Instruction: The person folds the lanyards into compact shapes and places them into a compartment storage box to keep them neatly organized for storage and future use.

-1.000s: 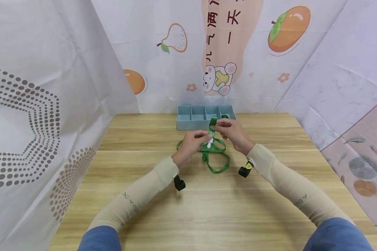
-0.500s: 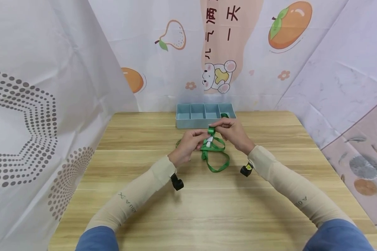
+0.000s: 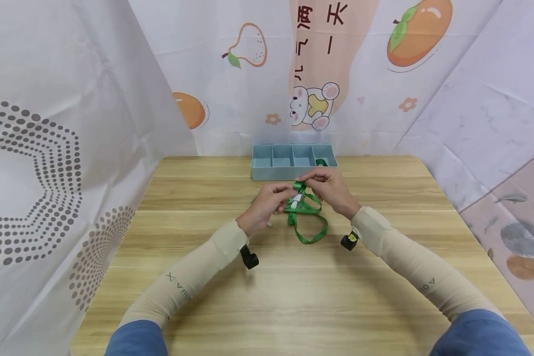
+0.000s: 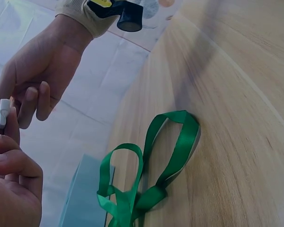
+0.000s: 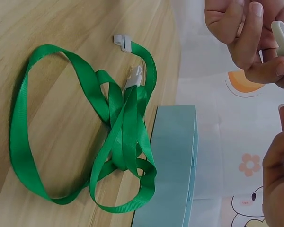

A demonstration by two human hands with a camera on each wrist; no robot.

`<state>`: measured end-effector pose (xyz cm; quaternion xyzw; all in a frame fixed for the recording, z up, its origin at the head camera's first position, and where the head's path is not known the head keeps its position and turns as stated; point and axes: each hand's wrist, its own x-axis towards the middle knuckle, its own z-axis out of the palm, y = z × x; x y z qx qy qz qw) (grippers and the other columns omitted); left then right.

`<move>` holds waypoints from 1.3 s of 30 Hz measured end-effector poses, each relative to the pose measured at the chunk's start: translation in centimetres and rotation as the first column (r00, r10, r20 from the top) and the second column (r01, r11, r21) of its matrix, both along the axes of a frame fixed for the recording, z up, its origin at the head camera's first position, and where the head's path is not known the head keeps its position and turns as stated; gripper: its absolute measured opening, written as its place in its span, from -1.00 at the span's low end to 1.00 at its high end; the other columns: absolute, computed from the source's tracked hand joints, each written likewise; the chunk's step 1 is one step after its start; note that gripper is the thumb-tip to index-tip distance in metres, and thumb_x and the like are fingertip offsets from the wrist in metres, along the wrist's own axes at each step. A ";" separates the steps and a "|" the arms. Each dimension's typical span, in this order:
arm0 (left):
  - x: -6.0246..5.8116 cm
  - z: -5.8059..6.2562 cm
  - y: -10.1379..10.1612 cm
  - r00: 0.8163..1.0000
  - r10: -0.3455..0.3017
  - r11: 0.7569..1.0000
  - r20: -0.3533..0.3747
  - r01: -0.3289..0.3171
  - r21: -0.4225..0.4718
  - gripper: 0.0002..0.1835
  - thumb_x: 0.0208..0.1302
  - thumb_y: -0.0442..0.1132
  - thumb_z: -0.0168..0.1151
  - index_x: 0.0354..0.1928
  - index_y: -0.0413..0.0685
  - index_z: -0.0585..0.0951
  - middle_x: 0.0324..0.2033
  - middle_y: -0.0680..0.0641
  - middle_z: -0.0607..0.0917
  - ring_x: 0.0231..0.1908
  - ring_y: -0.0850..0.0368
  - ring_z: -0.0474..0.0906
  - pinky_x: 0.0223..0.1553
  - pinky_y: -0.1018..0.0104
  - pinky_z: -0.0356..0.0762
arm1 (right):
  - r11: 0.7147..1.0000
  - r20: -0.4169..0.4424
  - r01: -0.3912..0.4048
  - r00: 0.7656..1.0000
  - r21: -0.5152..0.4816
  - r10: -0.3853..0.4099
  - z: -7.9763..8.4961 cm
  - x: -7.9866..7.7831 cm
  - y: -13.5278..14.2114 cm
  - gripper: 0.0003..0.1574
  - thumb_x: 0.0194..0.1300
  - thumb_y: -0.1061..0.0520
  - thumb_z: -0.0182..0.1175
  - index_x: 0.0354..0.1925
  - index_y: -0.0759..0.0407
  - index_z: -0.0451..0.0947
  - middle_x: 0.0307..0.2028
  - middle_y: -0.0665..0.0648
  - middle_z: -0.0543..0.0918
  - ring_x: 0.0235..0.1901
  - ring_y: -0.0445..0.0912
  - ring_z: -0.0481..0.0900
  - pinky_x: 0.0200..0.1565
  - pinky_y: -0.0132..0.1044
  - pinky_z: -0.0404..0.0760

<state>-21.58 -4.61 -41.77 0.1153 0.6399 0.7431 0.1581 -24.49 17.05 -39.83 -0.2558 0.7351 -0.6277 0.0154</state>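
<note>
Over the table my left hand (image 3: 263, 205) and right hand (image 3: 331, 192) meet at a green lanyard (image 3: 299, 186), each pinching it between thumb and fingers. Its strap forms a short fold between the fingertips. A white plastic clip (image 5: 281, 40) on it sticks out by my left fingers in the right wrist view and shows as a white end (image 4: 4, 111) in the left wrist view. Below the hands, looped green lanyard strap (image 5: 20, 127) lies on the wood, with a white buckle (image 5: 134, 77) and a white hook end (image 5: 124, 42). Fingers hide part of the held piece.
Behind the hands stands a light blue box (image 3: 273, 173) with several compartments; a green strap piece (image 3: 321, 162) lies in its rightmost one. The wooden table (image 3: 293, 296) ends at printed cloth hangings (image 3: 231, 99) at the back and sides.
The strap end that stood up above my fingertips is now folded down into a small loop. My right hand has edged left toward my left hand.
</note>
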 end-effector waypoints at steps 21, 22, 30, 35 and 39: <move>-0.3 0.1 -0.3 0.998 -0.024 0.999 0.051 0.022 0.034 -0.67 0.55 0.00 0.17 -0.12 -0.11 0.73 -0.59 0.04 0.49 -0.69 0.23 0.23 -0.59 0.37 0.14 | 0.999 -0.070 0.001 0.998 0.046 0.002 -0.1 -0.1 -0.1 -0.78 0.51 0.28 0.18 -0.12 0.27 0.78 -0.38 0.18 0.61 -0.70 -0.10 0.32 -0.66 -0.23 0.39; -0.3 0.1 -0.3 0.999 -0.025 1.000 0.033 0.024 0.019 -0.69 0.54 -0.02 0.20 -0.10 -0.11 0.74 -0.63 0.04 0.45 -0.68 0.22 0.22 -0.58 0.34 0.12 | 0.999 -0.070 0.003 0.998 0.050 0.001 -0.1 -0.1 -0.1 -0.77 0.52 0.27 0.17 -0.11 0.26 0.78 -0.36 0.19 0.62 -0.69 -0.10 0.32 -0.66 -0.21 0.39; 0.0 0.4 -0.3 0.998 -0.023 0.996 -0.058 0.018 -0.087 -0.68 0.51 -0.07 0.25 0.02 -0.17 0.75 -0.69 0.06 0.39 -0.67 0.19 0.18 -0.54 0.27 0.13 | 0.997 0.047 0.065 0.997 0.042 -0.067 0.2 0.3 -0.2 -0.71 0.48 0.23 0.20 0.10 0.20 0.70 -0.34 0.12 0.68 -0.67 -0.11 0.32 -0.63 -0.26 0.40; -0.1 0.6 -0.1 0.991 0.070 0.986 -0.118 -0.087 -0.141 -0.70 0.45 -0.01 0.32 -0.02 -0.06 0.79 -0.47 0.06 0.63 -0.56 0.16 0.34 -0.49 0.31 0.31 | 0.993 0.283 0.077 0.958 -0.085 -0.050 0.5 0.4 -0.4 -0.65 0.50 0.10 0.25 0.15 0.24 0.66 -0.32 0.03 0.68 -0.62 -0.13 0.33 -0.56 -0.28 0.38; -0.2 0.5 0.1 0.976 0.131 0.973 -0.176 -0.160 -0.164 -0.72 0.43 -0.02 0.35 -0.04 -0.04 0.80 -0.17 0.00 0.75 -0.25 0.04 0.57 -0.28 0.26 0.53 | 0.986 0.463 0.061 0.886 -0.156 0.018 0.6 0.7 -0.5 -0.58 0.55 -0.02 0.21 0.17 0.21 0.64 -0.27 0.03 0.63 -0.56 -0.15 0.32 -0.44 -0.28 0.35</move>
